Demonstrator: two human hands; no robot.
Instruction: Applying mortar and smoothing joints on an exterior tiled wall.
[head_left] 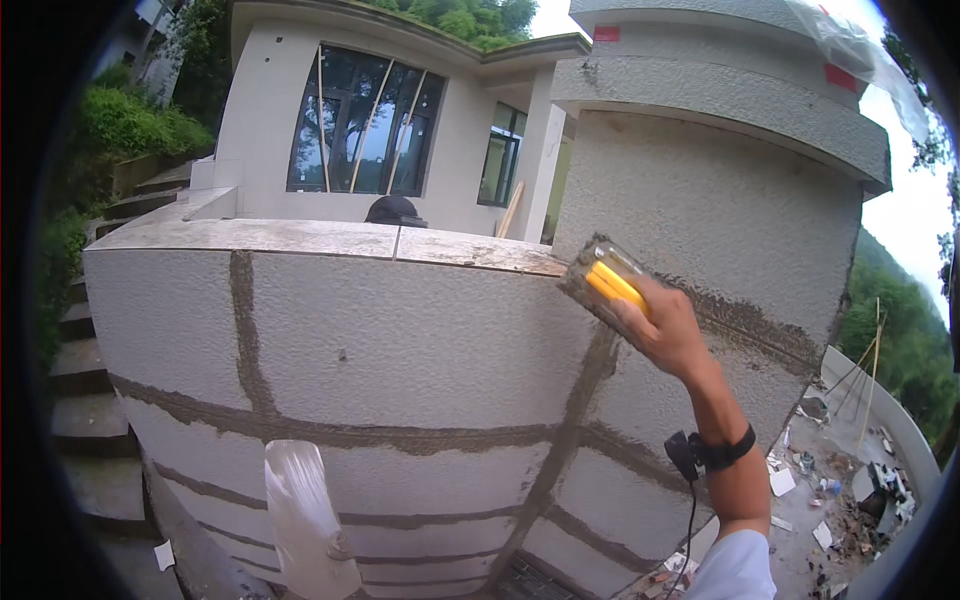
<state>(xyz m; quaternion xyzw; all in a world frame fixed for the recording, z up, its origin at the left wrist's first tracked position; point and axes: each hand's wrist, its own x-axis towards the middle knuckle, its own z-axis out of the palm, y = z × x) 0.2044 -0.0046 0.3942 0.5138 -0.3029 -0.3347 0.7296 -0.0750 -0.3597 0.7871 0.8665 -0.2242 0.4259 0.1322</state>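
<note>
My right hand [664,324] is closed round the yellow handle of a plastering trowel [600,286]. Grey mortar is smeared along the tool's edges. Its blade lies at the inner corner where the low textured wall [420,330] meets the taller pillar [720,220], just above a vertical mortar joint [578,400]. At the bottom of the view, a long, shiny, pale, flat piece with a rounded end [308,515] stands out in front of the wall. What holds it, if anything, does not show. My left hand is out of view.
Dark mortar bands [400,437] cross the wall, which has a pale coping [300,238] on top. Concrete steps [95,415] descend on the left. Rubble and broken tiles [822,535] litter the ground at right. A black rounded object [394,210] shows behind the coping.
</note>
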